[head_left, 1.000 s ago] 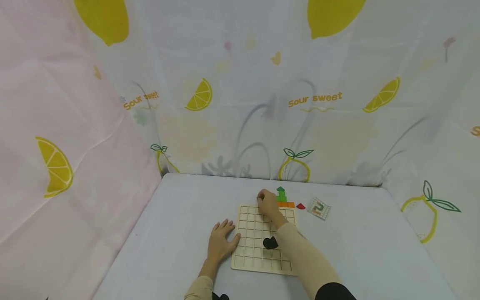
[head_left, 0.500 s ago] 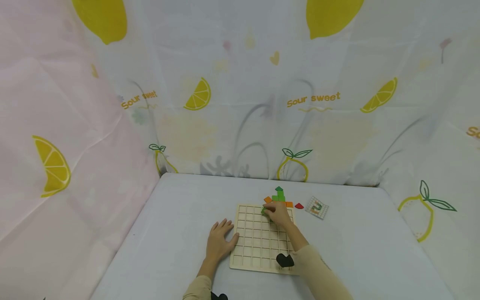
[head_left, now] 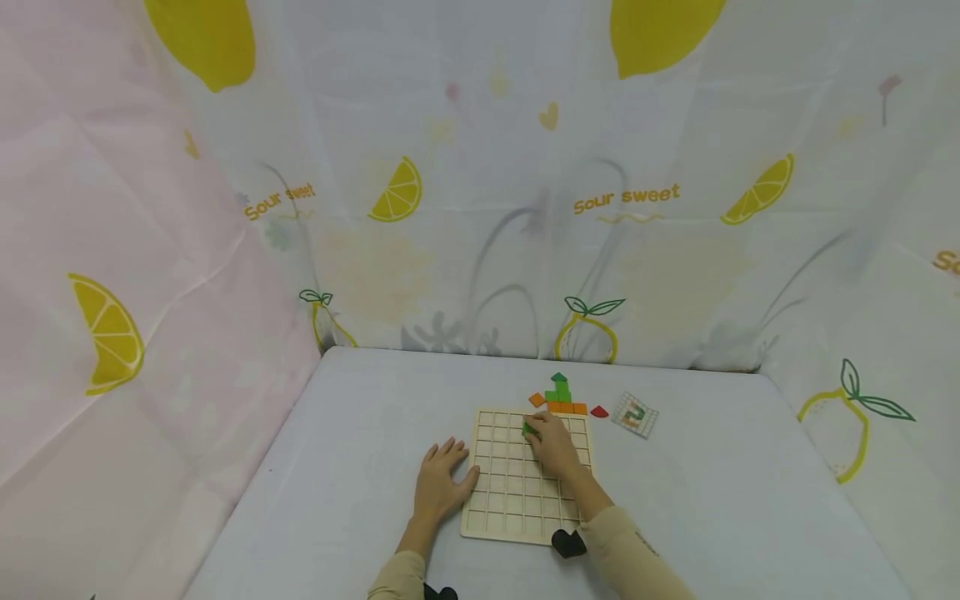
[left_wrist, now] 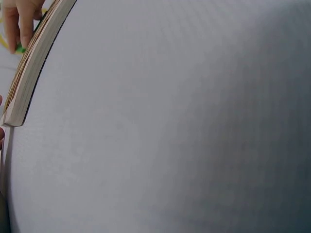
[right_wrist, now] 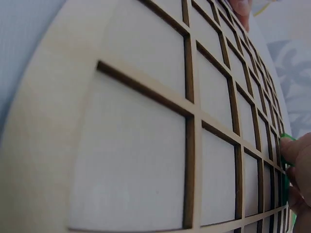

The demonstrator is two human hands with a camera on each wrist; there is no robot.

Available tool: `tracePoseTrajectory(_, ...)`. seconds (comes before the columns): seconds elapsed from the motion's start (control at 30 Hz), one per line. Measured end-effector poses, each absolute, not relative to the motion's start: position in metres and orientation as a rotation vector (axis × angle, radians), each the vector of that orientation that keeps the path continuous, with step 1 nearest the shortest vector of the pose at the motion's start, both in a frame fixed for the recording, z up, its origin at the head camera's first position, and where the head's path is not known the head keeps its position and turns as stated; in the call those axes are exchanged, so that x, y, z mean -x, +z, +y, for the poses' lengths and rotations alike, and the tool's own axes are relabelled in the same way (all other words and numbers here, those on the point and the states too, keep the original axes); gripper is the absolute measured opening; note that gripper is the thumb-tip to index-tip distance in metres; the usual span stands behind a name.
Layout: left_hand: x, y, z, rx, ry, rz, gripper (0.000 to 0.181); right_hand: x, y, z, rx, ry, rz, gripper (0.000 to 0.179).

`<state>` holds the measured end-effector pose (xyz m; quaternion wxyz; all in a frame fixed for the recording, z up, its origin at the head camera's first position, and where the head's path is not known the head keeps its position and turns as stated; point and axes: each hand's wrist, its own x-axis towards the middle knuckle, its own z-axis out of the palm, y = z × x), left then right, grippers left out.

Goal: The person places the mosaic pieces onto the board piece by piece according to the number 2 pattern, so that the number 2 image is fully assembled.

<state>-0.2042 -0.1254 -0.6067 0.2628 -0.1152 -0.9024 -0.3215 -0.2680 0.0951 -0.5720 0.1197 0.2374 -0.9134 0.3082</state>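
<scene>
Noted on the white-covered table (head_left: 337,483): a pale wooden board of gridded, recessed cells (head_left: 515,483), lying flat. Over its far rows, the right hand (head_left: 553,442), fingers bent and nearly closed, with a small green piece (head_left: 529,429) pinched at the tips. Cannot confirm shape of that piece, nor full seating in a cell; too much hidden behind the fingers.

Changed within the last second: right hand drawn back from beyond the board's far edge and lowered to the grid, green piece with it. Judged meaning: reaching finished, seating of the piece now the step in hand.

Unchanged: left hand (head_left: 441,485) at the board's left side, fingers loosely spread, thumb over the edge, nothing grasped; apparently steadying.

Also logged past the far edge: an orange diamond-like piece (head_left: 536,400), a row of orange square pieces (head_left: 580,408), light green square pieces (head_left: 563,392) beyond that row, and a dark green triangular piece (head_left: 558,378) farthest out. Farther right, a red triangular piece (head_left: 599,412), then a white card with a printed grid pattern (head_left: 636,415). All off the board.
</scene>
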Motion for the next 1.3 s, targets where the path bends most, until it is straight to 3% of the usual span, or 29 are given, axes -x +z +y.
tracePoseTrajectory(0.43,0.204,-0.606,-0.125,0.317,-0.862,-2.428,0.033,0.264,-0.568,0.096,-0.741,0.629,-2.649,0.015)
tracePoseTrajectory(0.77,0.205,-0.606,-0.125,0.321,-0.839,-2.419,0.033,0.257,-0.565,0.104,-0.757,0.620,-2.659,0.014)
tracePoseTrajectory(1.3,0.202,-0.606,-0.123,0.352,-0.836,-2.318,0.033,0.249,-0.584,0.089,-0.406,0.731,-2.506,0.014)
